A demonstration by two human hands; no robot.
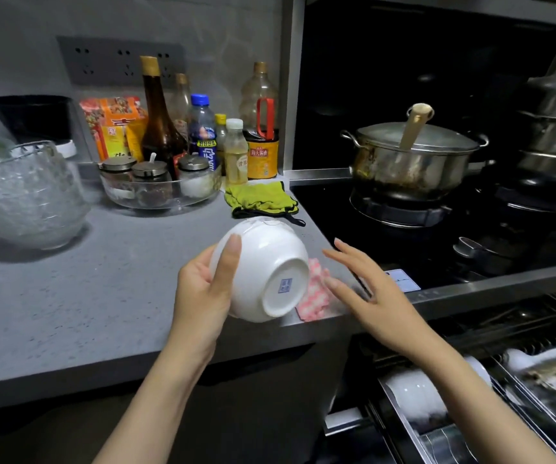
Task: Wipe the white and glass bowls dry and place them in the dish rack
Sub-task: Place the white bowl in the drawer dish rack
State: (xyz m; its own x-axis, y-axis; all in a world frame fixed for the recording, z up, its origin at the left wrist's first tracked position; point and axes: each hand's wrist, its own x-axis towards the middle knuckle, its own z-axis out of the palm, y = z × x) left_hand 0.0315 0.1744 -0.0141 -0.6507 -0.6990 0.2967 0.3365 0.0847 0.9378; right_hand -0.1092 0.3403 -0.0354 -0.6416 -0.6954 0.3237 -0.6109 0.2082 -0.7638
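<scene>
Left hand (203, 289): grips the white bowl (270, 262); the thumb (228, 262) lies straight across the outer wall, and the other fingers are hidden behind the bowl.
Left arm: bare forearm rises from the bottom edge of the view, with the wrist bent slightly toward the bowl.
White bowl: held in the air above the grey counter (69, 296), tipped so that its foot ring faces the camera (a blue mark shows on the base).
Right hand (380, 296): holds nothing; fingers straight and spread wide, palm turned toward the bowl.
Right hand contact: fingertips lie just beside the bowl and over the pink checked cloth (315, 296); whether they touch the cloth cannot be told.
Right arm: bare forearm enters from the lower right, crossing above the dish rack (398, 413).
Pink checked cloth: lies on the counter's front corner, partly hidden behind the bowl.
Glass bowls (25, 195): stacked upright on the counter at the far left, well apart from both hands.
Dish rack: pulled-out drawer below the stove, with white crockery in it.
Green cloth (260, 199): crumpled on the counter beyond the bowl.
</scene>
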